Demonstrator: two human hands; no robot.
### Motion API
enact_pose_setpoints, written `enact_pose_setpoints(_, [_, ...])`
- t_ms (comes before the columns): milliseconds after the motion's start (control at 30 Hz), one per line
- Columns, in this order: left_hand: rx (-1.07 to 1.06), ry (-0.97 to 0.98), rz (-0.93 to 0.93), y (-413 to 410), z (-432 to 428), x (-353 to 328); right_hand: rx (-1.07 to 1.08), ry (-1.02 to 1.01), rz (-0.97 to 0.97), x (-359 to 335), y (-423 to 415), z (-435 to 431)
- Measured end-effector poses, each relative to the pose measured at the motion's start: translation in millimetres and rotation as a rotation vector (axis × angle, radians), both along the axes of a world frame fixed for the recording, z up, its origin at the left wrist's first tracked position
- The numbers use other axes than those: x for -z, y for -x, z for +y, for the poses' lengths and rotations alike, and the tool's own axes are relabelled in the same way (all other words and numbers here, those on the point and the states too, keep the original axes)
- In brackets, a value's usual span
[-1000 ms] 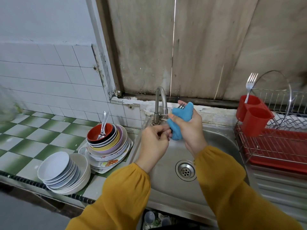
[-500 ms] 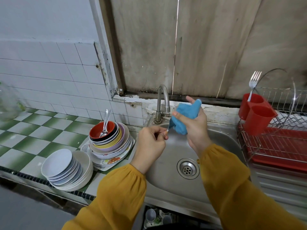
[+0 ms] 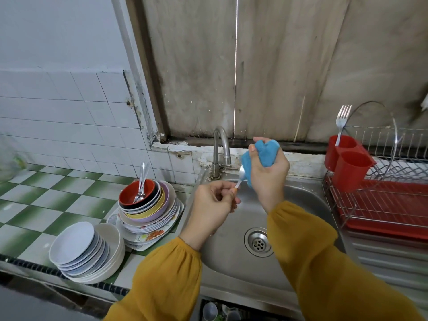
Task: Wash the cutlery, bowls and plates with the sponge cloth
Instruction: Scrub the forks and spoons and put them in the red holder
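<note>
two hands work over the sink (image 3: pixel 301 205). left hand (image 3: pixel 213 202) pinches the handle of a utensil (image 3: pixel 240 174) between thumb and curled fingers. right hand (image 3: pixel 268 177) is clenched round the blue cloth (image 3: pixel 264 154), which covers the utensil's far end, beside the tap (image 3: pixel 220 147). a second ago tines poked out above the cloth and the hands were closer. bowls (image 3: pixel 143 200) and plates (image 3: pixel 78 246) stand stacked on the counter (image 3: pixel 34 205).
</note>
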State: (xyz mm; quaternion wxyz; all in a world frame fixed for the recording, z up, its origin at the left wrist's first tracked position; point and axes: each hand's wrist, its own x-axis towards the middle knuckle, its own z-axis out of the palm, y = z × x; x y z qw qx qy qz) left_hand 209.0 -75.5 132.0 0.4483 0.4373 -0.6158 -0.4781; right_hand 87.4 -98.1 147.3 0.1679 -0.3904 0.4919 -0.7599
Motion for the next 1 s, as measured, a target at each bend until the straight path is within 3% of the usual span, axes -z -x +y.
enact_pose_setpoints(233, [0.121, -0.095, 0.1, 19, -27, -26, -0.256, -0.026, 0.469, -14, 27, 10])
enact_pose_setpoints(433, [0.103, -0.019, 0.015, 51, -43, -38, 0.011, 0.032, 0.304, -58, 88, 14])
enact_pose_setpoints(700, [0.066, 0.111, 0.263, 126, -87, -95, 0.454, -0.305, 0.721, -85, 195, 19])
enact_pose_setpoints(867, [0.096, 0.148, 0.393, 190, -114, -118, 0.519, -0.464, 0.881, -72, 228, 17])
enact_pose_setpoints(1000, [0.112, 0.121, 0.394, 234, -127, -118, 0.526, -0.423, 0.956, -57, 238, 15])
